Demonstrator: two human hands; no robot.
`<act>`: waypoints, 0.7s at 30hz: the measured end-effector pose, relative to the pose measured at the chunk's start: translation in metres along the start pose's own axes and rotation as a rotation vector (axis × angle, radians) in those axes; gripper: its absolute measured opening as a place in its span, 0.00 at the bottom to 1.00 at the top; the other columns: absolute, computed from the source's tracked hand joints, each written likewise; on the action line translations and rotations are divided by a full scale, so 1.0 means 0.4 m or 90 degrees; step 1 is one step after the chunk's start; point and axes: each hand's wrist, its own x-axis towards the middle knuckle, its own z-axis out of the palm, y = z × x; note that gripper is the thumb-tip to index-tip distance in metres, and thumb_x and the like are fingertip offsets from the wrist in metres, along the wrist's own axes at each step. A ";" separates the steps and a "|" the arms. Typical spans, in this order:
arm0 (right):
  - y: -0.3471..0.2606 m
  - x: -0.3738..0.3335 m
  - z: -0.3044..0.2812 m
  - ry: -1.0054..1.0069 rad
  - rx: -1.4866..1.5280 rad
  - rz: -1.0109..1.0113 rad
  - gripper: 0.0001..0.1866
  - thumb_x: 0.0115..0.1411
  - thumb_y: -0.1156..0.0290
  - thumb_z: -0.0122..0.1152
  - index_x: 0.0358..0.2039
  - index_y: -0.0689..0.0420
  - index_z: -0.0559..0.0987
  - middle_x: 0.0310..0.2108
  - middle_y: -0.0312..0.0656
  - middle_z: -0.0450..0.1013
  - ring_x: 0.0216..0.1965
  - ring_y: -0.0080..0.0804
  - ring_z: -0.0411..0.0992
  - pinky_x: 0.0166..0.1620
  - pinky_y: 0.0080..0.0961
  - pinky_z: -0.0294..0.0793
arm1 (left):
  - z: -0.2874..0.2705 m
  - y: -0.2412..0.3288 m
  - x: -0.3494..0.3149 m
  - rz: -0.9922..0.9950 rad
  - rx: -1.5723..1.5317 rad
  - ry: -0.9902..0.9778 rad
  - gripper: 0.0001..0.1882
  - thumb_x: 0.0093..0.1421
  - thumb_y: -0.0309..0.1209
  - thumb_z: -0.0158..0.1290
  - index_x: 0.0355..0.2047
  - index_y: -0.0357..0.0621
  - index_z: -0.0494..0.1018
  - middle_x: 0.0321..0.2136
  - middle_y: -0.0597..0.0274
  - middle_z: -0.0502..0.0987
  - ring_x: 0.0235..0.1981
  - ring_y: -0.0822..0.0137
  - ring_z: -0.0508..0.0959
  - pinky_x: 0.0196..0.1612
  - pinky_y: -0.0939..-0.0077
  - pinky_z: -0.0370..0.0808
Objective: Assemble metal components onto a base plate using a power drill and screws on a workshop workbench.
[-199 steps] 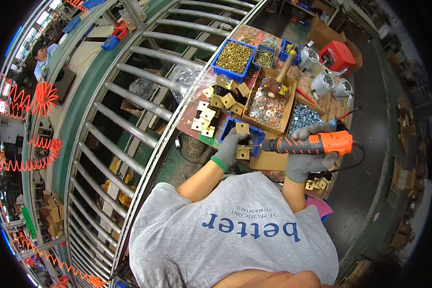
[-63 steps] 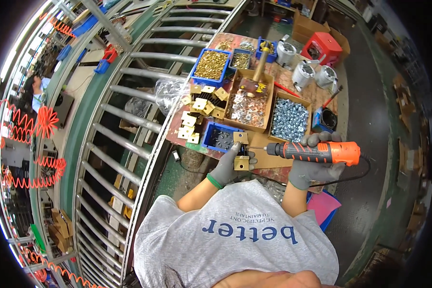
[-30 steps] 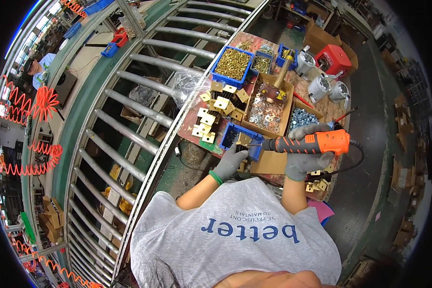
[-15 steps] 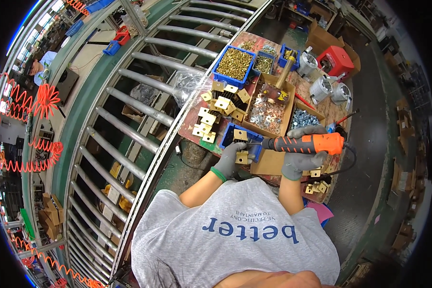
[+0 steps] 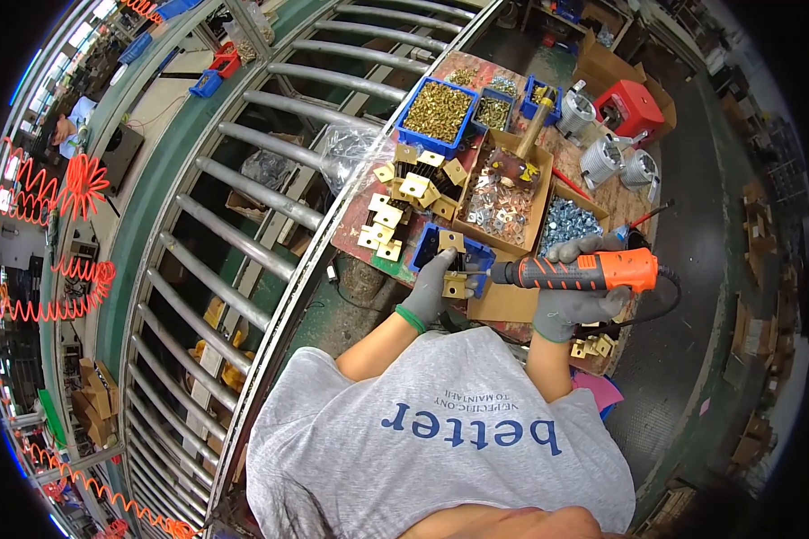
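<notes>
Both my hands wear grey gloves. My right hand (image 5: 573, 305) is wrapped round an orange and black power screwdriver (image 5: 593, 270) that lies level, its bit pointing left. My left hand (image 5: 430, 289) grips a part with brass-coloured square plates (image 5: 454, 286), each with a hole. The driver's bit reaches to this part; whether it touches a screw is too small to tell. Behind the part stands a blue bin (image 5: 480, 258). Beyond it are several stacked brass-coloured plate parts (image 5: 413, 185) and a cardboard box (image 5: 466, 225) holding small metal pieces, with a yellow-handled tool (image 5: 535, 126) lying across it.
A blue bin (image 5: 416, 135) of brass-coloured fasteners sits at the table's far left. Bluish bolts (image 5: 570, 221) fill a box on the right, near ribbed metal cylinders (image 5: 600, 162) and a red stool-like object (image 5: 632, 110). A roller conveyor (image 5: 256, 175) runs along the left. The driver's black cable (image 5: 672, 296) loops right.
The power screwdriver and my right hand have shifted slightly right. My left hand still holds the plated part, moved a little, and the bit is now farther out from it.
</notes>
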 end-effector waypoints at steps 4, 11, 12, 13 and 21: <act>-0.001 -0.002 0.022 -0.010 0.017 0.008 0.39 0.51 0.38 0.61 0.49 0.59 0.68 0.37 0.47 0.75 0.31 0.37 0.76 0.34 0.37 0.77 | 0.008 0.001 0.004 -0.014 0.028 0.037 0.18 0.66 0.45 0.42 0.48 0.48 0.67 0.38 0.55 0.79 0.30 0.63 0.80 0.31 0.66 0.80; 0.004 0.011 0.015 -0.072 0.036 0.071 0.40 0.47 0.40 0.67 0.46 0.64 0.69 0.33 0.49 0.75 0.32 0.39 0.77 0.35 0.37 0.79 | 0.014 -0.001 -0.012 0.078 0.129 0.045 0.16 0.66 0.41 0.42 0.44 0.42 0.67 0.31 0.60 0.77 0.25 0.68 0.78 0.27 0.74 0.78; 0.008 0.011 0.008 -0.073 0.036 0.070 0.40 0.47 0.40 0.67 0.46 0.64 0.69 0.33 0.49 0.75 0.32 0.39 0.77 0.35 0.37 0.79 | 0.018 0.003 -0.015 0.073 0.139 0.035 0.16 0.66 0.41 0.42 0.44 0.41 0.67 0.30 0.61 0.76 0.24 0.69 0.77 0.26 0.76 0.78; 0.012 0.012 -0.001 -0.074 0.038 0.068 0.40 0.48 0.40 0.67 0.46 0.63 0.69 0.33 0.49 0.75 0.31 0.39 0.77 0.35 0.37 0.79 | 0.018 0.004 -0.010 0.074 0.139 0.035 0.16 0.66 0.41 0.42 0.44 0.41 0.67 0.30 0.61 0.76 0.24 0.69 0.77 0.26 0.76 0.78; 0.025 0.007 0.007 -0.052 -0.025 0.022 0.40 0.49 0.38 0.63 0.46 0.63 0.69 0.32 0.47 0.75 0.29 0.37 0.76 0.33 0.37 0.79 | -0.003 -0.023 0.036 0.163 0.128 0.149 0.16 0.66 0.40 0.44 0.46 0.41 0.65 0.34 0.61 0.75 0.25 0.70 0.77 0.24 0.73 0.77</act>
